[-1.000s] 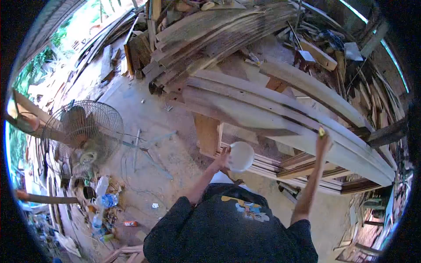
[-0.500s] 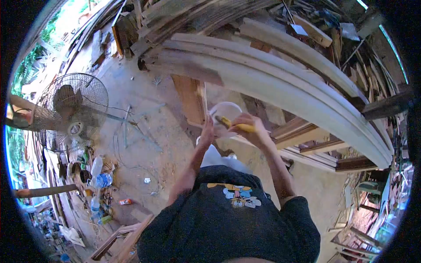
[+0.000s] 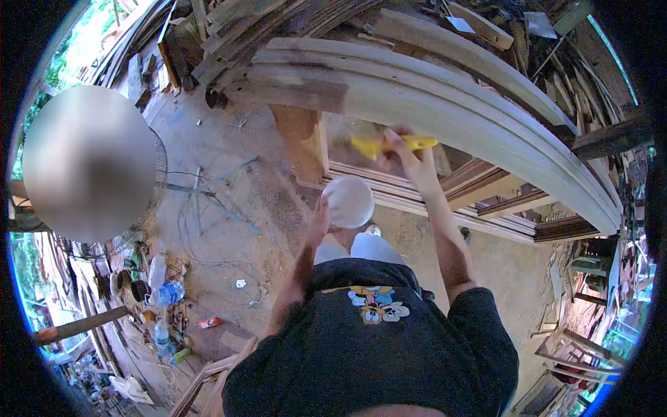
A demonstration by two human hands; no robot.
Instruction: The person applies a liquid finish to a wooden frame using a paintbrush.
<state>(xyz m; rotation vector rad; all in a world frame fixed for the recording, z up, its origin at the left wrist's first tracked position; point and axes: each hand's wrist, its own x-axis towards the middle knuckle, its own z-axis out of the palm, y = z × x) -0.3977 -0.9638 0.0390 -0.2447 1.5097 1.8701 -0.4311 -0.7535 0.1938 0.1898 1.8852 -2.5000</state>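
Observation:
My left hand (image 3: 322, 218) is closed on the left rim of a round white bowl (image 3: 349, 203), held in front of my body. My right hand (image 3: 404, 154) grips a yellow-handled paintbrush (image 3: 421, 142) beyond the bowl. The brush's left end is smeared by motion, so its bristles cannot be made out. Just past my right hand, a long moulded wooden beam (image 3: 431, 118) curves across the view, part of a large frame. Most of its face is pale, and a darker brownish stretch (image 3: 306, 92) shows toward its left end. The brush appears apart from the beam.
A standing fan (image 3: 161, 163) is at the left, mostly covered by a blurred round patch. Plastic bottles (image 3: 167, 293) and a red can (image 3: 209, 322) lie on the dirt floor (image 3: 229, 271). Stacked planks (image 3: 292, 21) line the back, and frame crosspieces (image 3: 514, 208) extend at right.
My right hand has carried the paintbrush from the bowl up and away toward the beam. My left hand, with the bowl, has come slightly nearer my body.

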